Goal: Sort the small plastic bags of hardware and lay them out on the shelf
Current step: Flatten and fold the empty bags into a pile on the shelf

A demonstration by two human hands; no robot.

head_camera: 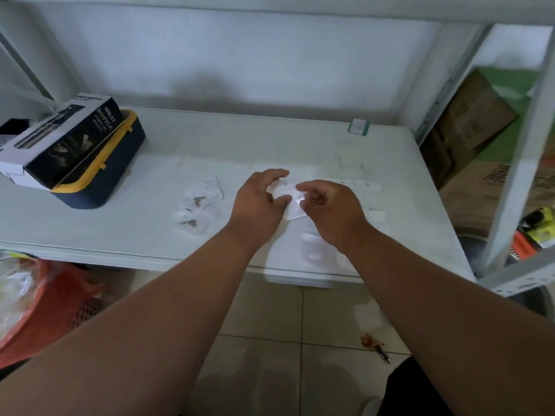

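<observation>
Head view: both hands meet over the middle of the white shelf (300, 139). The left hand (258, 202) and the right hand (333, 211) each pinch the same small clear bag (286, 195) between thumb and curled fingers, holding it just above the shelf surface; what is inside it cannot be made out.

At about nine o'clock from the hands, a loose cluster of clear bags (201, 205) lies flat on the shelf, and small metal fittings show through the plastic. At about five o'clock, under the right wrist and reaching the shelf's front edge, more clear bags (315, 253) lie flat, their contents pale and blurred. Further flat bags (360, 184) lie at about three o'clock, contents unreadable.

At about ten o'clock, well apart from the hands, a navy bin with a yellow rim (114, 163) stands on the shelf. A black and white carton marked "SPRAY BOTTLE" (60, 142) lies tilted across its top, hiding the bin's inside. At about one o'clock, near the shelf's back edge, a small green-edged white packet (359, 127) stands.

Below the shelf at the left, an orange basket (45, 319) holds crumpled plastic.
</observation>
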